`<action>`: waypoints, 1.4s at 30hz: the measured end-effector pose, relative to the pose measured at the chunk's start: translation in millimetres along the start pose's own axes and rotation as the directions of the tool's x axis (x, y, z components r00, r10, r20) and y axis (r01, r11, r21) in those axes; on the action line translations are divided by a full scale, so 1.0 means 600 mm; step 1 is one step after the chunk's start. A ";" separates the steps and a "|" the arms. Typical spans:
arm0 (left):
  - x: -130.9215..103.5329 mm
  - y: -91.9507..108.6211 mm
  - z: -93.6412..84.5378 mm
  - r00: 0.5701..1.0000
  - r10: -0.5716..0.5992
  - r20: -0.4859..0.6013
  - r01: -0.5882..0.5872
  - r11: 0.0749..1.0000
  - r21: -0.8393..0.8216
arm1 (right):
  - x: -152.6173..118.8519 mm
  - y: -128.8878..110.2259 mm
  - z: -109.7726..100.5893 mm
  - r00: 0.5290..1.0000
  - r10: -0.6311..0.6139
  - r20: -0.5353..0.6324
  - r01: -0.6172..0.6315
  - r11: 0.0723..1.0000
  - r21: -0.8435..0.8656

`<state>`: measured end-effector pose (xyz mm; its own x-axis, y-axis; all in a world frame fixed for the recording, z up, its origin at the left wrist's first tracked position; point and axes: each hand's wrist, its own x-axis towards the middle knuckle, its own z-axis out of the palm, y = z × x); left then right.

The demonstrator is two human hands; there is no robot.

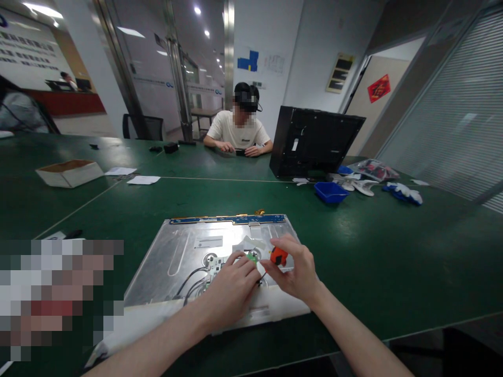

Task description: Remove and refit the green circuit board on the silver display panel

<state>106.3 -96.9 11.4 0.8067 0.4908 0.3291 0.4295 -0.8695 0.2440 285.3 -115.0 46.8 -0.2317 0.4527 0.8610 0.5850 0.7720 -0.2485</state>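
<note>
Metal panel (230, 234) beneath both hands (238, 280) (301, 268).

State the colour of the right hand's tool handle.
The handle is orange and black; see head view.

Cool indoor light, wide-angle bend

Ceiling lamps (131, 32) glow white beyond the glass doors (143, 97), while the green surface (393, 256) is fairly dim, with faint glare at right. The metal panel (176, 254) shows a pale sheen; the monitor's back (326, 139) is near-black. Wide-angle distortion slants the blinds (459, 115). Print on the label (209, 241) is too soft to read. Coarse pixel blocks (58, 298) hide the lower left and the seated person's (238, 133) face.
</note>
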 end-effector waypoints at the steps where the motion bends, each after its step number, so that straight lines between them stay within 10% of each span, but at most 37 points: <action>1: 0.000 0.000 0.000 1.000 -0.003 0.001 0.003 1.000 -0.001 | 0.001 0.000 -0.001 1.000 0.001 0.006 -0.001 1.000 0.000; 42: 0.000 -0.001 0.001 1.000 -0.004 0.019 0.004 1.000 -0.002 | 0.000 -0.010 -0.007 0.999 -0.001 0.033 0.000 0.999 0.033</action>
<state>106.4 -96.2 10.6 0.8126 0.4930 0.3108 0.4316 -0.8674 0.2475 285.3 -121.5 50.4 -0.2581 0.4663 0.8461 0.5589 0.7864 -0.2629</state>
